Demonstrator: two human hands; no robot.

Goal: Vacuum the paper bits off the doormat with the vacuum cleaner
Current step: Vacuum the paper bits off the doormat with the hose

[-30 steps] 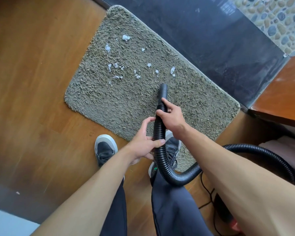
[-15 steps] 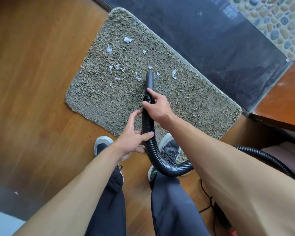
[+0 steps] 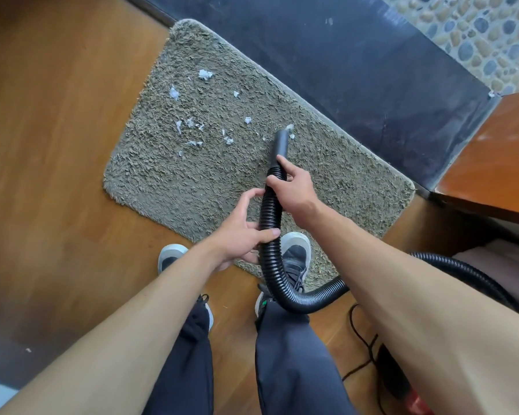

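A shaggy grey-green doormat [image 3: 192,181] lies on the wooden floor with several white paper bits [image 3: 189,124] scattered over its upper half. Both hands hold a black ribbed vacuum hose [image 3: 270,223]. My right hand [image 3: 294,190] grips it near the smooth nozzle [image 3: 281,143], whose tip rests on the mat against a paper bit [image 3: 289,128]. My left hand [image 3: 246,232] wraps around the hose lower down. The hose curves away to the right behind my right arm.
My two shoes [image 3: 295,259] stand at the mat's near edge, one on it. A dark stone threshold [image 3: 357,73] borders the mat's far side, with pebble paving [image 3: 477,34] beyond. A wooden panel [image 3: 498,157] is at right. A black cord [image 3: 363,339] trails on the floor.
The nozzle has swept along the mat toward the threshold, reaching the paper bit nearest the right. Both hands kept their hold on the hose.
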